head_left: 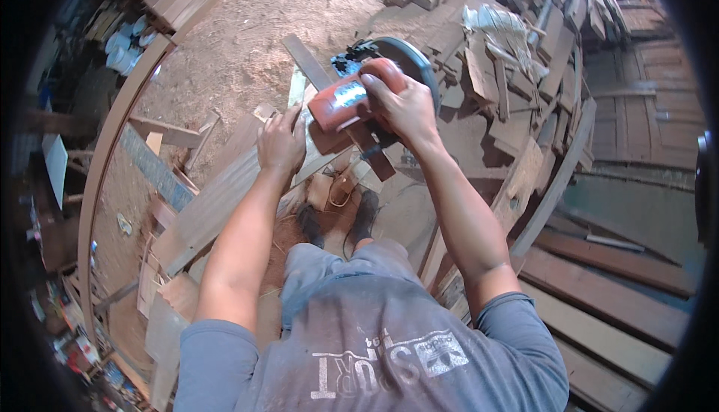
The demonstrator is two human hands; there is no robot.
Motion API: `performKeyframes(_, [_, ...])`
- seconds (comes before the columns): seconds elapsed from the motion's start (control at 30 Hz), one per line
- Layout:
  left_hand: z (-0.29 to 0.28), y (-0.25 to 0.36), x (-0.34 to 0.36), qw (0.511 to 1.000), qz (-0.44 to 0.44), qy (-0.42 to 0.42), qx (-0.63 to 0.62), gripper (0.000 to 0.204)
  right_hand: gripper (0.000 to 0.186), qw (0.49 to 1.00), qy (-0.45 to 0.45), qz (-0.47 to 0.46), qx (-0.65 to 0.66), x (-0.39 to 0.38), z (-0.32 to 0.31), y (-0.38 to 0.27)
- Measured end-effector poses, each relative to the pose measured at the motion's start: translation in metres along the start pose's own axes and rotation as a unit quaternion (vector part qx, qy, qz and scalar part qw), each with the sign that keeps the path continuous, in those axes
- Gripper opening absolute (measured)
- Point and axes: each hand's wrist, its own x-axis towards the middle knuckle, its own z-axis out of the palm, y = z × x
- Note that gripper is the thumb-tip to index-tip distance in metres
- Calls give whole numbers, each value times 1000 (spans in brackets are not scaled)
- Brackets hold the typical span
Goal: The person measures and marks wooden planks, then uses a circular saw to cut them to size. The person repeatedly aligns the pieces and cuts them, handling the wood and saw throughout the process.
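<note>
My right hand point(408, 108) is wrapped round the handle of a red circular saw point(333, 105). A large round dark guard point(408, 56) stands at the saw's far right side, and its blade is hidden. A narrow wooden strip point(305, 60) runs beneath the saw, its near end point(380, 166) sticking out towards me. Left of the saw, my left hand point(281, 141) rests with fingers stretched forward, beside a wide plank point(217, 198). Whether its fingertips touch the saw body or only the wood below, I cannot tell.
Piled offcuts point(539, 60) fill the right side, with long boards point(599, 300) stacked nearer me. A curved-looking wooden beam point(112, 142) stands on the left. White buckets point(123, 52) sit at the far left. Sawdust covers the ground point(232, 45). My feet point(363, 217) are close below the saw.
</note>
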Motion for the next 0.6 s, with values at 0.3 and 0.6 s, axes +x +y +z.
performKeyframes(0.3, [6, 9, 2, 999, -23, -32, 16, 43, 41, 922, 217, 118, 297, -136, -103, 108])
performKeyframes(0.6, [9, 0, -1, 995, -11, -11, -95, 41, 32, 898, 229, 358, 113, -129, -82, 374])
